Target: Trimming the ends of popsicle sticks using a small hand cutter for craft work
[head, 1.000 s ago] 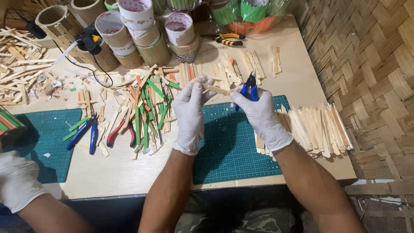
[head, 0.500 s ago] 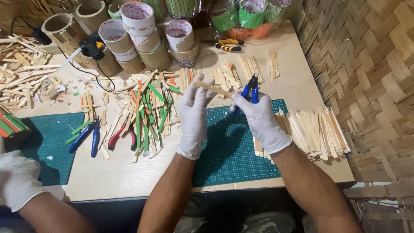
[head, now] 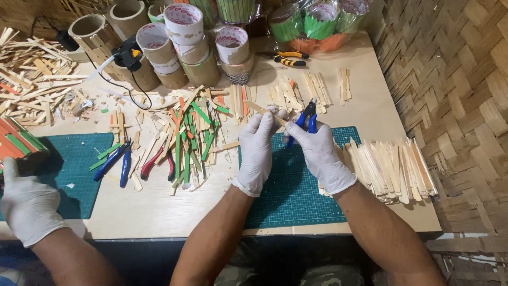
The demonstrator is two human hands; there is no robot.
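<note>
Wooden stick pinched level in left hand over green cutting mat, presenting end to blue cutters gripped in right hand.

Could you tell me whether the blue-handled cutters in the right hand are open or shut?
Cannot tell: the right hand grips the blue-handled cutters at the stick, hiding the blades.

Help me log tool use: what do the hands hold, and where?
Left hand pinches a wooden stick near its middle; right hand grips blue-handled cutters by the handles.
</note>
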